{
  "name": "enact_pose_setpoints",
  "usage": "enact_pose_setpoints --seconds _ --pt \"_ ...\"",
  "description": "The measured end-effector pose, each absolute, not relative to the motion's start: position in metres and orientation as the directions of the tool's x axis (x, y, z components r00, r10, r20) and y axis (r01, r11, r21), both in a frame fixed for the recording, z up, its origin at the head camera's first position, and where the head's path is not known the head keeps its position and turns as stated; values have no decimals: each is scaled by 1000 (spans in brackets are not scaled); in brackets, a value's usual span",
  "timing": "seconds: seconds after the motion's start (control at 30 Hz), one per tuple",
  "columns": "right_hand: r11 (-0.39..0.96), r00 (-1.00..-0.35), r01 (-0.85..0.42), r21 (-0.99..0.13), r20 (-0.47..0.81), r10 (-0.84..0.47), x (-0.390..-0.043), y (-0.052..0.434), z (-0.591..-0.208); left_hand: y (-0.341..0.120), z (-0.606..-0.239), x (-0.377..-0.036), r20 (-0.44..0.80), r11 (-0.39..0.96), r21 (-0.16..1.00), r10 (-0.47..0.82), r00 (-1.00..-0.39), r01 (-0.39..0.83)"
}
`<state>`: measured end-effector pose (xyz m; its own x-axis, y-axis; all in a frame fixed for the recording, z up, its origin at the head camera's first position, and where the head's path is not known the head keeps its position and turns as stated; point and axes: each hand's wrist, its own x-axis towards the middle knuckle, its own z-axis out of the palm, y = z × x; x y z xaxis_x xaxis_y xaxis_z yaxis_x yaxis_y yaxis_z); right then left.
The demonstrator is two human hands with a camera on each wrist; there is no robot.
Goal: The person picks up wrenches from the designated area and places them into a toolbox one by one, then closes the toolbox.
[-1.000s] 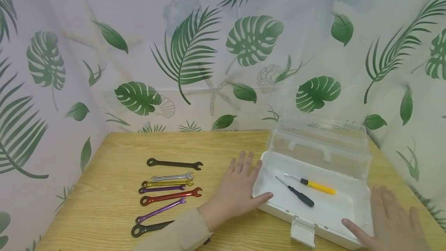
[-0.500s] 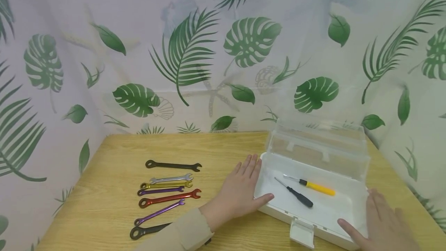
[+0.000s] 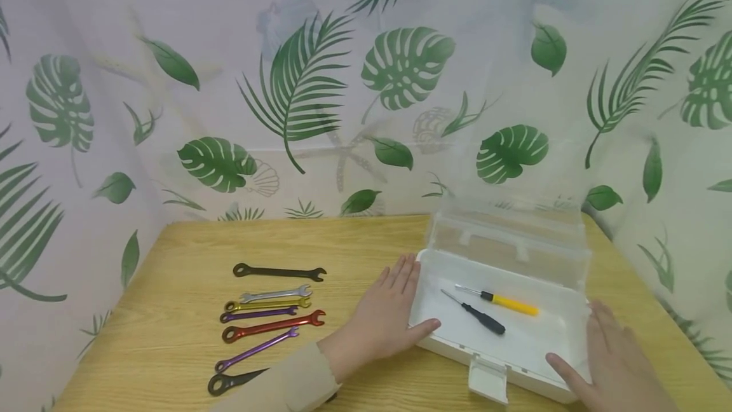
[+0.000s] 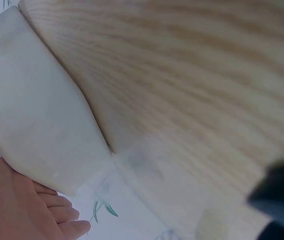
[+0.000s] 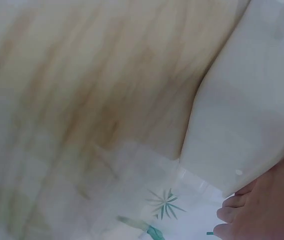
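Note:
A white toolbox (image 3: 532, 384) sits on the right of the table, its clear lid (image 3: 497, 256) tipped back and its front latch (image 3: 488, 381) folded down. Inside lie a black-handled screwdriver (image 3: 483, 320) and a yellow-handled screwdriver (image 3: 517, 305). My left hand (image 3: 377, 320) lies along the box's left side, fingers straight, thumb at the front rim. On the other side my right hand (image 3: 620, 361) does likewise, its thumb over the front right corner. Both wrist views show straight fingers (image 4: 57, 212) against the box's outer wall.
Several wrenches lie roughly in a column on the left: a black one (image 3: 280, 272), a silver one (image 3: 277, 294), a gold one, purple ones, a red wrench (image 3: 274, 326). My sleeve (image 3: 291, 380) partly covers the lowest dark wrench (image 3: 229, 381). A leaf-patterned cloth (image 3: 320, 113) hangs behind the table.
The left hand's spread fingers have drawn together against the box's side. My right hand has moved inward, closer to the box. The whole head view has shifted slightly.

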<state>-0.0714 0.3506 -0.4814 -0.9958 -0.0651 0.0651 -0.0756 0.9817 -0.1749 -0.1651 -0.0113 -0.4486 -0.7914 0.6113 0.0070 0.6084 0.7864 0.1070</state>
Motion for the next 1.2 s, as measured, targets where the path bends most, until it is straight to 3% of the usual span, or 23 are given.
enact_pose_setpoints --seconds 0.6,0.9,1.2 --pt "953 -956 -267 -144 168 -242 -77 347 -481 -39 -451 -149 -4 762 92 644 -765 641" --pt "945 -965 -262 -196 67 -254 -89 330 -470 -65 -456 -143 -8 774 76 630 -776 628" --pt "930 -953 -301 -211 82 -290 -102 313 -464 -90 -449 -139 -23 761 76 647 -762 644"
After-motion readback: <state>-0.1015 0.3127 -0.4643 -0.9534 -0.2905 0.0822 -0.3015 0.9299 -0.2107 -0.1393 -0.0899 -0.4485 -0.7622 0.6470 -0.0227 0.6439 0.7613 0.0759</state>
